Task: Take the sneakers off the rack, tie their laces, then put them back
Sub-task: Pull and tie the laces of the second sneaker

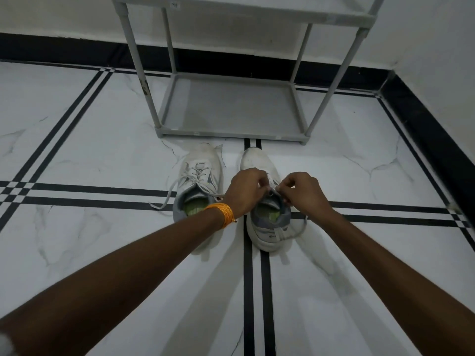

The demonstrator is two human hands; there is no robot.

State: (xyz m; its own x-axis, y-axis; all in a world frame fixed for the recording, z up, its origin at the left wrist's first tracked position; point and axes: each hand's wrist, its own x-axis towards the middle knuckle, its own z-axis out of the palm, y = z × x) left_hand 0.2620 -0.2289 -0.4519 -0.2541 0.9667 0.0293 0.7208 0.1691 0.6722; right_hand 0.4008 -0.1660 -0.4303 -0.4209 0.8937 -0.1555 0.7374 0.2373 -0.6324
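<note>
Two white and grey sneakers stand side by side on the floor, toes toward the rack. The left sneaker (199, 176) has loose laces trailing out to the left over the tiles. Over the right sneaker (267, 227), my left hand (244, 191), with an orange thread band at the wrist, and my right hand (303, 191) each pinch a part of its lace above the tongue. The hands hide the lace crossings. The grey shoe rack (231, 109) stands just beyond the sneakers, its bottom shelf bare.
The floor is white marble tile with black stripe lines. A black skirting runs along the white walls behind and to the right of the rack. An upper rack shelf (246, 11) shows at the top edge.
</note>
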